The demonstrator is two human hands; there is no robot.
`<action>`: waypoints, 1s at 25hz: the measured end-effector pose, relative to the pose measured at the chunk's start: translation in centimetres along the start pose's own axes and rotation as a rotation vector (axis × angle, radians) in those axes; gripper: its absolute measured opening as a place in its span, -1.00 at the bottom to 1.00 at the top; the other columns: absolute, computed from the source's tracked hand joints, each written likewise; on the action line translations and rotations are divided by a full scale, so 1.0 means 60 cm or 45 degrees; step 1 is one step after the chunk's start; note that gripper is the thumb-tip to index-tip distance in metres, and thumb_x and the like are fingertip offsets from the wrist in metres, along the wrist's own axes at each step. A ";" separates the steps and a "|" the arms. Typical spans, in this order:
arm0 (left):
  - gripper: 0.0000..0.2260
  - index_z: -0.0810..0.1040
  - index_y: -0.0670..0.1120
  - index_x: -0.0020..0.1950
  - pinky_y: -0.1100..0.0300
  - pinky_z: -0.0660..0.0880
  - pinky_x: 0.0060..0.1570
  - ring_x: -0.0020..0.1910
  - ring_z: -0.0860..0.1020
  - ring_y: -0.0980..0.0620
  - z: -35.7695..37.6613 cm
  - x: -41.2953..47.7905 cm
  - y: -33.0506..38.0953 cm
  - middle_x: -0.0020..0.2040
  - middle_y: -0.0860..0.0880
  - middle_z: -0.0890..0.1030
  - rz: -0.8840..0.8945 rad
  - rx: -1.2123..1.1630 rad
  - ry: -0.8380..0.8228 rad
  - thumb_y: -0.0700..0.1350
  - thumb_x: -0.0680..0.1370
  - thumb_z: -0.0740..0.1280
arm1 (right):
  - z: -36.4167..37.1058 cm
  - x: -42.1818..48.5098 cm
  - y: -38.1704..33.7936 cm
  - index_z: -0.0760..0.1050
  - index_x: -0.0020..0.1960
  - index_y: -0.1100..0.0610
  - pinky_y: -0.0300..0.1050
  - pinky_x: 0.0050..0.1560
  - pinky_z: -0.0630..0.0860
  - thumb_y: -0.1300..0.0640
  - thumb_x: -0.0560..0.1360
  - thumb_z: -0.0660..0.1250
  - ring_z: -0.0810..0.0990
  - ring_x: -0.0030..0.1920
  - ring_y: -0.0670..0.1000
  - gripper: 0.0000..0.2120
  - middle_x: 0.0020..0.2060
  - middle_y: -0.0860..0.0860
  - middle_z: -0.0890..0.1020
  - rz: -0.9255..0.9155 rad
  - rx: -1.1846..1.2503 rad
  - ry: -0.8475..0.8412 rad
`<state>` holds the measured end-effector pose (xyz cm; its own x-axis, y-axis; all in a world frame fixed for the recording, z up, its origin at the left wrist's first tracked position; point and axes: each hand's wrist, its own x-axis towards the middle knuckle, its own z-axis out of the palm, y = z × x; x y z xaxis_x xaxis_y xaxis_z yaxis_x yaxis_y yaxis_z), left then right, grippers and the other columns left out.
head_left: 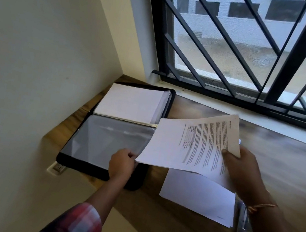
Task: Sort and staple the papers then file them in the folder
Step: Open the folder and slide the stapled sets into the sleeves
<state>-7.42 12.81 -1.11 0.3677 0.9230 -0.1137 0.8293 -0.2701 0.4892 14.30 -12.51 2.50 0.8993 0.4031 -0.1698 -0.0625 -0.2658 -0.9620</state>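
A black folder (70,159) lies open at the table's left end. Its far half holds a stack of filled sleeves (130,101); its near half shows an empty clear plastic sleeve (103,139). My left hand (122,164) pinches the right edge of that clear sleeve. My right hand (240,170) grips a printed set of papers (189,147) by its right side, held above the table with its left corner over the sleeve's edge. More white sheets (197,197) lie flat on the table under the held papers.
The wooden table (293,161) runs along a barred window (241,49), with a wall on the left. A silver stapler (241,221) lies by my right wrist, beside the loose sheets. A wall socket (57,168) sits below the folder's near corner.
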 end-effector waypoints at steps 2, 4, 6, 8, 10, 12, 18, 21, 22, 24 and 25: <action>-0.71 0.60 -0.15 -0.22 0.08 0.48 -0.26 -0.25 0.58 -0.06 -0.007 0.014 -0.002 -0.27 -0.05 0.63 -0.075 -0.134 0.004 0.04 0.58 0.41 | -0.007 0.006 0.006 0.63 0.13 0.06 0.07 0.06 0.65 0.24 0.62 0.31 0.73 -0.03 0.05 -0.82 0.00 0.01 0.73 0.071 0.084 -0.087; -0.67 0.58 -0.16 -0.26 0.08 0.50 -0.27 -0.25 0.60 -0.09 -0.012 0.025 -0.002 -0.31 -0.07 0.62 -0.132 -0.220 0.004 0.06 0.56 0.43 | -0.012 0.014 0.012 0.63 0.04 0.08 0.12 0.11 0.65 0.27 0.62 0.31 0.75 -0.04 0.09 -0.84 -0.03 0.04 0.75 0.157 0.137 -0.196; -0.72 0.60 -0.14 -0.24 0.05 0.57 -0.20 -0.25 0.63 -0.07 -0.018 0.030 0.000 -0.30 -0.06 0.64 -0.152 -0.262 -0.003 0.04 0.55 0.45 | -0.017 0.023 0.014 0.62 0.08 0.15 0.05 -0.01 0.66 0.31 0.62 0.32 0.76 -0.09 0.11 -0.86 -0.05 0.11 0.76 0.266 0.185 -0.273; -0.76 0.62 -0.12 -0.21 0.02 0.59 -0.14 -0.25 0.63 -0.04 -0.022 0.031 0.003 -0.27 -0.04 0.66 -0.143 -0.262 0.001 0.01 0.55 0.44 | -0.021 0.031 0.012 0.60 0.14 0.24 -0.04 -0.14 0.65 0.32 0.61 0.33 0.76 -0.12 0.13 -0.86 -0.08 0.13 0.76 0.347 0.192 -0.360; -0.80 0.62 -0.11 -0.19 0.02 0.60 -0.13 -0.23 0.63 -0.02 -0.025 0.029 0.006 -0.25 -0.02 0.66 -0.123 -0.238 0.013 -0.02 0.56 0.42 | -0.023 0.038 0.012 0.59 0.15 0.25 -0.06 -0.18 0.65 0.33 0.60 0.33 0.75 -0.12 0.14 -0.85 -0.07 0.15 0.76 0.387 0.160 -0.440; -0.82 0.61 -0.11 -0.18 0.02 0.59 -0.15 -0.23 0.62 -0.03 -0.028 0.027 0.009 -0.25 -0.02 0.65 -0.112 -0.209 0.026 -0.05 0.56 0.39 | -0.024 0.043 0.013 0.60 0.15 0.26 -0.06 -0.17 0.65 0.34 0.60 0.34 0.74 -0.12 0.15 -0.84 -0.06 0.17 0.75 0.414 0.119 -0.495; -0.81 0.60 -0.13 -0.19 0.00 0.60 -0.21 -0.27 0.62 -0.04 -0.026 0.021 0.013 -0.27 -0.04 0.65 -0.117 -0.209 0.057 -0.07 0.57 0.38 | -0.031 0.054 0.022 0.61 0.11 0.26 -0.10 -0.32 0.64 0.37 0.58 0.34 0.74 -0.24 0.13 -0.86 -0.11 0.22 0.75 0.491 0.093 -0.579; -0.81 0.62 -0.17 -0.15 0.09 0.52 -0.25 -0.25 0.59 0.01 -0.025 0.011 0.014 -0.24 -0.01 0.64 -0.043 -0.173 0.042 -0.08 0.58 0.37 | -0.022 0.064 0.036 0.61 0.15 0.24 -0.14 -0.28 0.63 0.37 0.57 0.36 0.75 -0.21 0.07 -0.82 -0.12 0.14 0.76 0.487 0.107 -0.520; -0.82 0.63 -0.17 -0.13 0.12 0.49 -0.26 -0.25 0.57 0.03 -0.026 0.006 0.014 -0.23 0.01 0.64 -0.014 -0.157 0.037 -0.08 0.58 0.38 | -0.015 0.068 0.040 0.61 0.15 0.23 -0.15 -0.27 0.62 0.37 0.57 0.36 0.74 -0.21 0.06 -0.81 -0.11 0.11 0.75 0.479 0.124 -0.476; -0.88 0.66 -0.15 -0.08 0.13 0.48 -0.21 -0.20 0.56 0.04 -0.024 -0.003 0.010 -0.16 0.01 0.65 0.039 -0.152 0.024 -0.11 0.58 0.39 | 0.003 0.074 0.045 0.62 0.18 0.23 -0.11 -0.14 0.61 0.37 0.57 0.35 0.73 -0.13 0.08 -0.79 -0.02 0.11 0.73 0.437 0.141 -0.390; -0.90 0.67 -0.13 -0.02 0.15 0.49 -0.18 -0.14 0.57 0.04 -0.024 -0.009 0.007 -0.10 0.00 0.67 0.049 -0.167 0.017 -0.13 0.58 0.39 | 0.014 0.076 0.048 0.62 0.20 0.23 -0.07 -0.05 0.61 0.37 0.58 0.35 0.72 -0.07 0.09 -0.77 0.03 0.12 0.73 0.402 0.152 -0.368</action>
<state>-7.89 12.57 0.41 0.3919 0.9164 -0.0818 0.7524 -0.2680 0.6017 17.82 -10.69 -1.20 0.6714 0.5510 -0.4957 -0.3797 -0.3187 -0.8685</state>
